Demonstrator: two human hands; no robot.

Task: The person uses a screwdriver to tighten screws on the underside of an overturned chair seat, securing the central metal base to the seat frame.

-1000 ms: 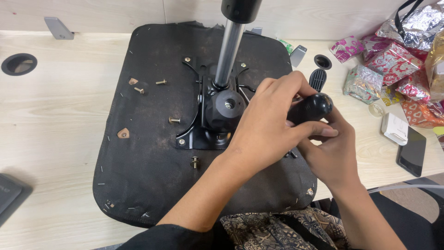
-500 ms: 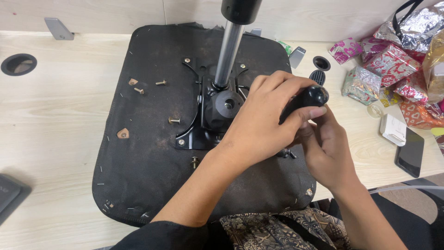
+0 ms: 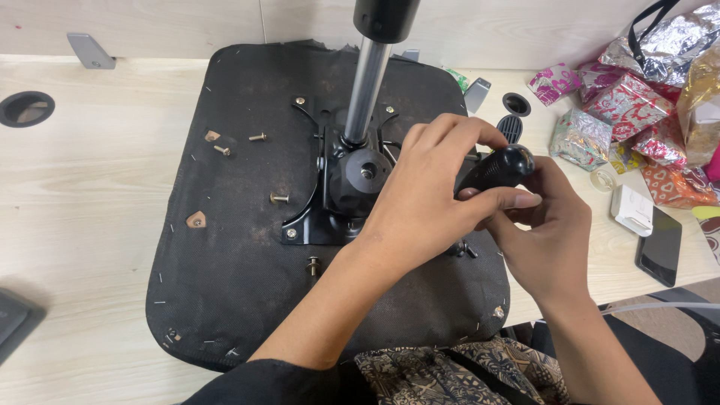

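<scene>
Both the left hand (image 3: 427, 202) and right hand (image 3: 547, 232) are clenched on the black lever handle (image 3: 496, 168), right of the mounting plate (image 3: 330, 202); several loose screws (image 3: 279, 198) lie left of the plate, so fastening looks unfinished

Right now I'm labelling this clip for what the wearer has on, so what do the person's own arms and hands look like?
Both forearms are bare, with no gloves, rings, watch or bracelet in view on the left hand or the right hand. A dark, near-black sleeve shows at the left arm's upper end by the bottom edge. No sleeve shows on the right arm. The fingers are slim, with short, unpainted nails.
</scene>
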